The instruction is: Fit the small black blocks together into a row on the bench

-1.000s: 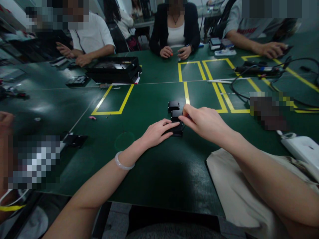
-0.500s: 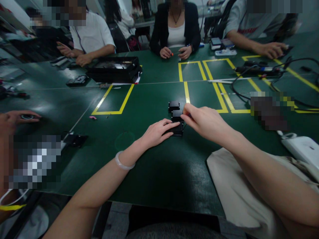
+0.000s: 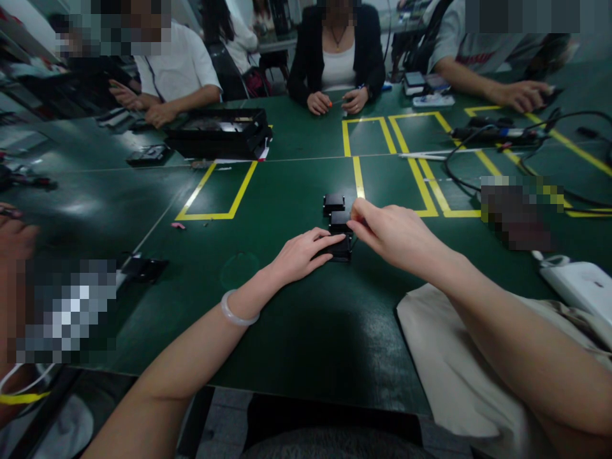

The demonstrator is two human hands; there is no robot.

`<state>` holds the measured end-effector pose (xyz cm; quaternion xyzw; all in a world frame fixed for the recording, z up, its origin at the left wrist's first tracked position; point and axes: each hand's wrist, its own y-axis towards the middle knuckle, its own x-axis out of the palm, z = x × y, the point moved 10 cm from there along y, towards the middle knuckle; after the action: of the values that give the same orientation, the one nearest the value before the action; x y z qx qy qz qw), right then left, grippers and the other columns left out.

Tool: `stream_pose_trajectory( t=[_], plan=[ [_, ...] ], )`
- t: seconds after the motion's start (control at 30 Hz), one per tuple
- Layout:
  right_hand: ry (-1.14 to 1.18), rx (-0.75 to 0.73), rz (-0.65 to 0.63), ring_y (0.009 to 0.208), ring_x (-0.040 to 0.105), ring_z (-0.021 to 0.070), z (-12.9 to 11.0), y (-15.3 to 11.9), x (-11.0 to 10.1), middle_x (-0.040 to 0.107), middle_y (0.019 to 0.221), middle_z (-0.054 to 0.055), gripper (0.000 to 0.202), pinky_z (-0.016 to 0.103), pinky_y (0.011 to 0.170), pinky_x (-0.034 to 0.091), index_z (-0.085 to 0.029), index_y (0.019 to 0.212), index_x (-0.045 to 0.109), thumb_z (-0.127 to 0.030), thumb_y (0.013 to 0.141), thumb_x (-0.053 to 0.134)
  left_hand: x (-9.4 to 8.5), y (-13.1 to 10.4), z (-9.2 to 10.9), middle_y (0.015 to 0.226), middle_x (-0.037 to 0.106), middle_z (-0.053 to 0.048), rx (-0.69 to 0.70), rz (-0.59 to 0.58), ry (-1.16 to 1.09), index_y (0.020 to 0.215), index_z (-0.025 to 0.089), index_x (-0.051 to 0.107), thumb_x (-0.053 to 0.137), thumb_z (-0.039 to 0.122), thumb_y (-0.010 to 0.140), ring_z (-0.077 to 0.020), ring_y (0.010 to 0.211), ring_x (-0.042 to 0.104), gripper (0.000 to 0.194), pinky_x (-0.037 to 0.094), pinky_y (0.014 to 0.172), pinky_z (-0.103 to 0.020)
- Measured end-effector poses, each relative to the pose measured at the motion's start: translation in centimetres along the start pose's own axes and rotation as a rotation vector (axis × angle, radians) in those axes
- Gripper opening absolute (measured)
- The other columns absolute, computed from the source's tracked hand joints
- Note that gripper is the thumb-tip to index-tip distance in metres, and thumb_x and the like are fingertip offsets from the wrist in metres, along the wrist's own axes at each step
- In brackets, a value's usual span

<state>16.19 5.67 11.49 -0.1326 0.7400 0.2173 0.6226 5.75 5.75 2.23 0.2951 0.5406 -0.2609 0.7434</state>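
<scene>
Three small black blocks stand in a row on the green table: the far block (image 3: 333, 203), the middle block (image 3: 339, 220) and the near block (image 3: 341, 249). My left hand (image 3: 306, 255) rests on the near block with its fingers apart, a pale bracelet on that wrist. Beside the middle block, at its right side, is my right hand (image 3: 377, 229), with thumb and fingers pinched together. Whatever is between those fingertips is too small or hidden to name.
A beige cloth (image 3: 440, 357) lies under my right forearm, near a white device (image 3: 581, 290). A black tray (image 3: 217, 137) stands at the back left. Black cables (image 3: 526, 131) lie at the right. Several people sit around; one person's hand (image 3: 16, 236) is at the left edge.
The neighbouring person's hand at the left edge has drawn back to the left. My two hands and the black blocks show no visible change.
</scene>
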Motion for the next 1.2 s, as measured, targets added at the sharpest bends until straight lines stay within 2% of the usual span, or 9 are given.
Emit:
stream_pose_trajectory(
  t=[0.17, 0.33, 0.57, 0.7, 0.87, 1.07, 1.2],
  plan=[
    [0.040, -0.020, 0.011, 0.060, 0.056, 0.0166, -0.22, -0.07, -0.13, 0.065, 0.076, 0.003, 0.023, 0.026, 0.052, 0.023, -0.019, 0.109, 0.048, -0.031, 0.096, 0.034, -0.09, -0.01, 0.10, 0.126, 0.051, -0.007, 0.014, 0.014, -0.011, 0.143, 0.032, 0.037, 0.045, 0.031, 0.096, -0.0210, 0.108, 0.056, 0.047, 0.050, 0.087, -0.034],
    [-0.035, -0.010, -0.004, 0.060, 0.057, 0.0186, -0.17, -0.05, -0.13, 0.064, 0.072, 0.003, 0.025, 0.027, 0.051, 0.021, -0.020, 0.103, 0.051, -0.038, 0.096, 0.035, -0.15, -0.02, 0.11, 0.127, 0.051, -0.007, 0.010, 0.016, -0.013, 0.143, 0.032, 0.038, 0.045, 0.031, 0.096, -0.0212, 0.109, 0.056, 0.047, 0.050, 0.087, -0.033],
    [0.028, -0.017, 0.004, 0.060, 0.057, 0.0168, -0.30, -0.17, -0.17, 0.065, 0.077, 0.003, 0.022, 0.026, 0.051, 0.023, -0.019, 0.108, 0.046, -0.031, 0.095, 0.033, -0.12, -0.02, 0.05, 0.127, 0.051, -0.007, -0.002, 0.009, -0.004, 0.143, 0.031, 0.037, 0.045, 0.030, 0.096, -0.0211, 0.108, 0.056, 0.047, 0.050, 0.087, -0.033],
    [-0.029, -0.030, -0.013, 0.061, 0.058, 0.0185, -0.45, -0.16, -0.05, 0.065, 0.073, 0.003, 0.026, 0.027, 0.051, 0.021, -0.020, 0.102, 0.050, -0.039, 0.096, 0.032, -0.09, -0.02, 0.08, 0.127, 0.051, -0.008, 0.007, 0.012, -0.005, 0.143, 0.031, 0.038, 0.045, 0.030, 0.096, -0.0212, 0.108, 0.056, 0.047, 0.050, 0.086, -0.033],
    [0.019, -0.036, -0.020, 0.059, 0.057, 0.0172, -0.59, -0.28, -0.16, 0.065, 0.076, 0.004, 0.025, 0.027, 0.051, 0.023, -0.018, 0.111, 0.046, -0.030, 0.095, 0.031, -0.10, -0.02, 0.11, 0.126, 0.051, -0.008, 0.003, 0.005, -0.008, 0.143, 0.031, 0.037, 0.045, 0.031, 0.096, -0.0211, 0.108, 0.056, 0.047, 0.051, 0.086, -0.034],
    [-0.006, -0.031, -0.033, 0.062, 0.058, 0.0180, -0.61, -0.32, -0.14, 0.066, 0.077, 0.004, 0.026, 0.027, 0.052, 0.023, -0.019, 0.104, 0.050, -0.037, 0.096, 0.032, -0.10, 0.00, 0.07, 0.127, 0.051, -0.008, -0.001, 0.008, -0.010, 0.142, 0.031, 0.038, 0.045, 0.030, 0.096, -0.0212, 0.108, 0.056, 0.047, 0.050, 0.086, -0.034],
    [-0.009, -0.024, -0.032, 0.058, 0.056, 0.0175, -0.45, -0.29, -0.07, 0.066, 0.076, 0.004, 0.026, 0.027, 0.052, 0.024, -0.019, 0.111, 0.047, -0.032, 0.095, 0.031, 0.02, -0.02, 0.01, 0.127, 0.051, -0.007, -0.003, 0.004, -0.011, 0.143, 0.031, 0.038, 0.045, 0.030, 0.096, -0.0211, 0.109, 0.056, 0.047, 0.050, 0.088, -0.034]
  ],
)
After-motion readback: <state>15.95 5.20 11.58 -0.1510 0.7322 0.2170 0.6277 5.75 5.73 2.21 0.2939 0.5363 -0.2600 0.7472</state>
